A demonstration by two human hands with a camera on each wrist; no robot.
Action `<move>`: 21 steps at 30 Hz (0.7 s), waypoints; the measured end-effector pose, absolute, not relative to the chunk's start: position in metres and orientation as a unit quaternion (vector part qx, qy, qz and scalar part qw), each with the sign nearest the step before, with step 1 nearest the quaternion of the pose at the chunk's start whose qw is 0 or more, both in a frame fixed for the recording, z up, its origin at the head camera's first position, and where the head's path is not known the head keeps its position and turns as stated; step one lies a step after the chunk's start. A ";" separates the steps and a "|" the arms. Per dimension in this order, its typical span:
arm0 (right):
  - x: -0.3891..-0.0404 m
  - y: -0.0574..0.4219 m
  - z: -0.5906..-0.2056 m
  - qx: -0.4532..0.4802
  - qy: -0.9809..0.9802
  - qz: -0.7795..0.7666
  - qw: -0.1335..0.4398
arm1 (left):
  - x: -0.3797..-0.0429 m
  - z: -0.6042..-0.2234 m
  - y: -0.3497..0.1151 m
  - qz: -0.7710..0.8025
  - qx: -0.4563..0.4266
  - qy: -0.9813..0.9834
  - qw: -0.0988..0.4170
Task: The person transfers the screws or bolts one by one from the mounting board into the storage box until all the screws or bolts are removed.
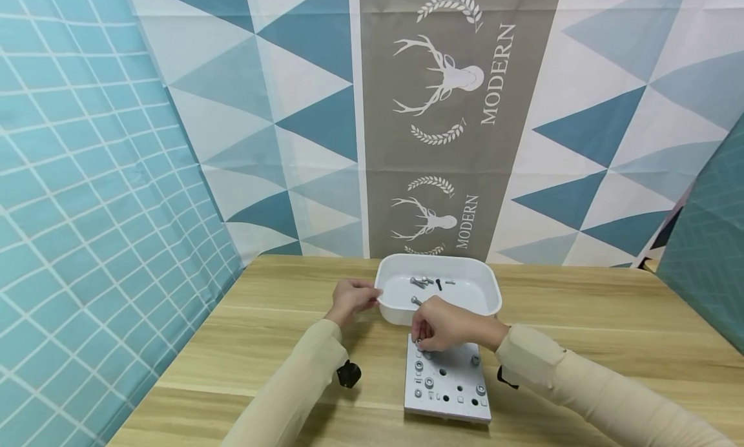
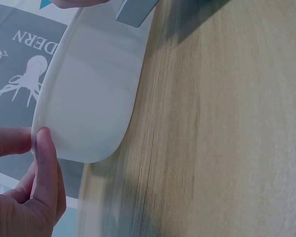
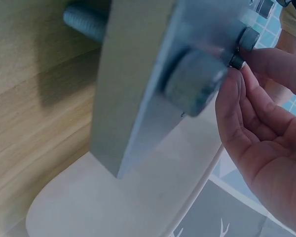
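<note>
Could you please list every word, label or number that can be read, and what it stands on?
"MODERN": twice on the backdrop, sideways in the head view.
"DERN": backdrop again, word partly hidden, in the left wrist view.
Plate: marks too small to read.

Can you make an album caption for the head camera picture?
Left hand on the white tray of screws, right hand at the metal plate.
</note>
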State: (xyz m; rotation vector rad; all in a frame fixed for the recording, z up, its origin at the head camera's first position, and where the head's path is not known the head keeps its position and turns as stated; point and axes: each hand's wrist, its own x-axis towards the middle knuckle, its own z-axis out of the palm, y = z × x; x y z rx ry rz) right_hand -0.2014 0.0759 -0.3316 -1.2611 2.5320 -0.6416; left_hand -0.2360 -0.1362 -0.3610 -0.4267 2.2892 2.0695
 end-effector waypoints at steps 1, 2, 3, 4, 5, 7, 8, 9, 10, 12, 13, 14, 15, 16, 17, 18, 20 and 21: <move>-0.201 0.076 -0.331 -0.436 0.866 -0.216 0.117 | -0.236 -0.361 -0.136 0.665 -0.137 0.734 0.013; -0.201 0.076 -0.331 -0.441 0.865 -0.214 0.113 | -0.236 -0.361 -0.136 0.665 -0.137 0.734 0.012; -0.201 0.076 -0.331 -0.443 0.864 -0.213 0.112 | -0.236 -0.361 -0.136 0.666 -0.135 0.734 0.011; -0.201 0.077 -0.330 -0.445 0.863 -0.212 0.111 | -0.236 -0.361 -0.136 0.666 -0.133 0.734 0.011; -0.201 0.077 -0.330 -0.445 0.863 -0.212 0.111 | -0.235 -0.361 -0.137 0.665 -0.133 0.735 0.011; -0.200 0.077 -0.329 -0.442 0.863 -0.217 0.110 | -0.235 -0.361 -0.137 0.665 -0.133 0.735 0.012; -0.200 0.078 -0.328 -0.439 0.864 -0.221 0.111 | -0.234 -0.362 -0.137 0.664 -0.132 0.736 0.012; -0.200 0.078 -0.328 -0.434 0.865 -0.224 0.112 | -0.234 -0.362 -0.137 0.663 -0.132 0.736 0.012; -0.200 0.078 -0.328 -0.431 0.866 -0.227 0.112 | -0.234 -0.362 -0.137 0.662 -0.133 0.737 0.012; -0.200 0.079 -0.328 -0.423 0.867 -0.236 0.114 | -0.234 -0.363 -0.137 0.662 -0.136 0.737 0.012; -0.200 0.079 -0.328 -0.421 0.867 -0.241 0.115 | -0.234 -0.363 -0.137 0.662 -0.137 0.737 0.011; -0.201 0.080 -0.328 -0.420 0.866 -0.247 0.116 | -0.234 -0.363 -0.137 0.662 -0.137 0.737 0.010; -0.201 0.080 -0.329 -0.418 0.865 -0.253 0.116 | -0.235 -0.363 -0.137 0.662 -0.138 0.736 0.009; -0.201 0.080 -0.330 -0.418 0.863 -0.259 0.116 | -0.235 -0.363 -0.136 0.662 -0.138 0.736 0.009; -0.202 0.081 -0.331 -0.418 0.861 -0.266 0.117 | -0.234 -0.363 -0.136 0.663 -0.139 0.735 0.008; -0.202 0.081 -0.332 -0.418 0.859 -0.273 0.117 | -0.234 -0.363 -0.136 0.663 -0.137 0.736 0.007; -0.204 0.082 -0.335 -0.418 0.854 -0.287 0.118 | -0.235 -0.363 -0.136 0.665 -0.136 0.734 0.007; -0.204 0.083 -0.336 -0.416 0.852 -0.293 0.120 | -0.235 -0.363 -0.136 0.665 -0.135 0.734 0.006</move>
